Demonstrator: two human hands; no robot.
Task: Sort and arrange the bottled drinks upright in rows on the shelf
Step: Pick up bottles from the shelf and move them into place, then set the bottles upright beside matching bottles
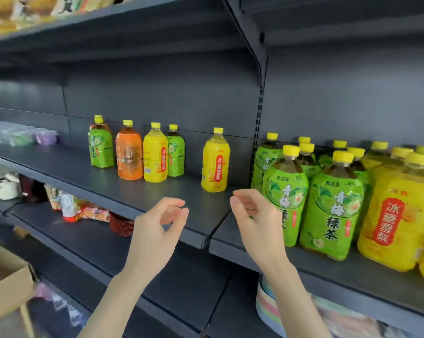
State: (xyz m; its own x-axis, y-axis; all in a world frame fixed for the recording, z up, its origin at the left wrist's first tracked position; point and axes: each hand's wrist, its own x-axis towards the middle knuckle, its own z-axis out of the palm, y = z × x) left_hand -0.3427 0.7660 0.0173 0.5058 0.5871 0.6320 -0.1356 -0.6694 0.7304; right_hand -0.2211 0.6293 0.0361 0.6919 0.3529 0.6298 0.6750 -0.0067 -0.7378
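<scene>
On the grey shelf (138,191) stand a green bottle (100,147), an orange bottle (129,154), a yellow bottle (155,157) and a second green bottle (176,154) in a loose group. A lone yellow bottle (215,164) stands upright to their right. On the right shelf section, rows of green bottles (330,211) and yellow bottles (396,215) stand upright. My left hand (157,230) hovers in front of the shelf edge, fingers loosely curled, holding nothing. My right hand (257,215) is raised just below the lone yellow bottle, also empty.
A cardboard box (6,284) sits at the lower left. Snack packets (72,206) and stacked red bowls (122,224) lie on the shelf below. A packaged item (18,135) rests at the far left. An upright slotted post (258,123) divides the two shelf sections.
</scene>
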